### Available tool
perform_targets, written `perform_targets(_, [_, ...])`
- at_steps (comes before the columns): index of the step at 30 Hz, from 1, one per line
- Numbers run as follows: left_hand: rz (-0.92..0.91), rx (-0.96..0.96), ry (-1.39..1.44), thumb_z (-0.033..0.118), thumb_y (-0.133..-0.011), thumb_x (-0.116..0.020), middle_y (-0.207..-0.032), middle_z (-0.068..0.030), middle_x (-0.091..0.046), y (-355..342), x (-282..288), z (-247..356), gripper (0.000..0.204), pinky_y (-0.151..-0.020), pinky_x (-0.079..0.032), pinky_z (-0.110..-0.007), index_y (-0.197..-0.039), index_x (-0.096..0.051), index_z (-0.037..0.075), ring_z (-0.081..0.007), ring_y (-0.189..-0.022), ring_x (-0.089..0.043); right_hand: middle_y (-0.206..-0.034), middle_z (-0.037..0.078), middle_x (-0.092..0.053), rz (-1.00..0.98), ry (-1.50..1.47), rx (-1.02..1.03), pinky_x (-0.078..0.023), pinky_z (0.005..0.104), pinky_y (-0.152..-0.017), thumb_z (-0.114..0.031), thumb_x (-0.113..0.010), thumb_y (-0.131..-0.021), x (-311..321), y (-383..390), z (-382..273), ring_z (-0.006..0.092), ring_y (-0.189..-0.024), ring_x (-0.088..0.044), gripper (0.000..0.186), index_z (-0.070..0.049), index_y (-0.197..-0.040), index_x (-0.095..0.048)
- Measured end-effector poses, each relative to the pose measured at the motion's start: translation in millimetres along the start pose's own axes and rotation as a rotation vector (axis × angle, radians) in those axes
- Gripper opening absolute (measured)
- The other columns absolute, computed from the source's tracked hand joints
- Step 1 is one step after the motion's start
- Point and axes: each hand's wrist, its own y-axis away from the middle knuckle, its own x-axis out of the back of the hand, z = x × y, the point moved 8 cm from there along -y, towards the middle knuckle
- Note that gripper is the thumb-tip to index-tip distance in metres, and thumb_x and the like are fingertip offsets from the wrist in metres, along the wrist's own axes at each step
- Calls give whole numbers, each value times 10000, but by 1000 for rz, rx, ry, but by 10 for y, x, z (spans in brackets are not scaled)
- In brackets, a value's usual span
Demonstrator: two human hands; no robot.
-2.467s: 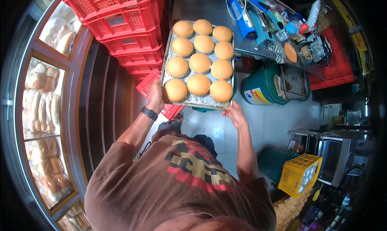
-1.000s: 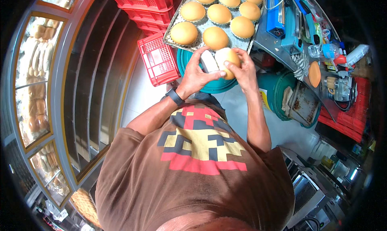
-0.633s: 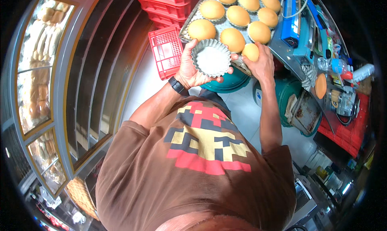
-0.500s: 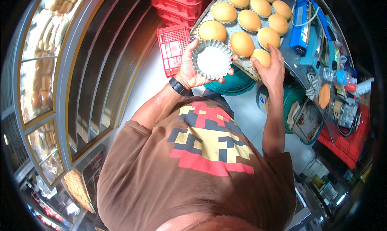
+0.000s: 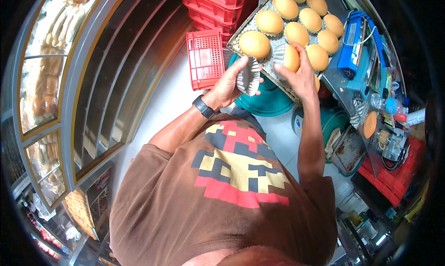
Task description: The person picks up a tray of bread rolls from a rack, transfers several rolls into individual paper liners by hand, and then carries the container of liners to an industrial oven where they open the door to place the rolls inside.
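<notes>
My left hand [image 5: 227, 86] grips a fluted metal cake tin [image 5: 249, 76], turned on its edge. The thumb lies on the tin's upper rim. To its right, my right hand [image 5: 302, 76] closes around a round golden cake [image 5: 291, 58] in its own fluted tin, tilted so the ridged side faces left. Underneath is a worn metal baking tray [image 5: 273, 73], where several more golden cakes [image 5: 254, 44] sit in rows. One cake near the tray's front corner is mostly hidden behind my right hand.
Red plastic crates [image 5: 205, 59] are stacked left of the tray. A green round lid [image 5: 266, 101] lies below it. On the right counter stand a blue sealing machine [image 5: 351, 43] and bottles [image 5: 394, 106]. A glass case of bread [image 5: 44, 80] lines the left.
My left hand has turned its tin from facing up to on edge. The right hand has moved from the front corner cake to the neighbouring one and tilted it. The view has shifted slightly.
</notes>
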Motion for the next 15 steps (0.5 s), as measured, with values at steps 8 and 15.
perform_targets(8, [88, -110, -144, 375, -957, -601, -1248, -86, -550, 128, -129, -27, 504, -1033, -439, -364, -1340, -475, 73, -200, -1176, -544, -1322, 200, -547, -113, -13, 185, -451, 408, -1029, -228, -840, -736, -643, 614, -360, 323, -1215, -558, 799, -6, -1390, -437])
perform_targets(15, [235, -189, -74, 399, -955, -597, -1194, -90, -575, 71, 154, -52, 486, -953, -480, -324, -1302, -486, 77, -184, -1099, -573, -1179, 155, -601, 103, -240, 6, -498, 380, -948, -114, -832, -687, -463, 639, -184, 263, -1105, -602, 640, -11, -1255, -558])
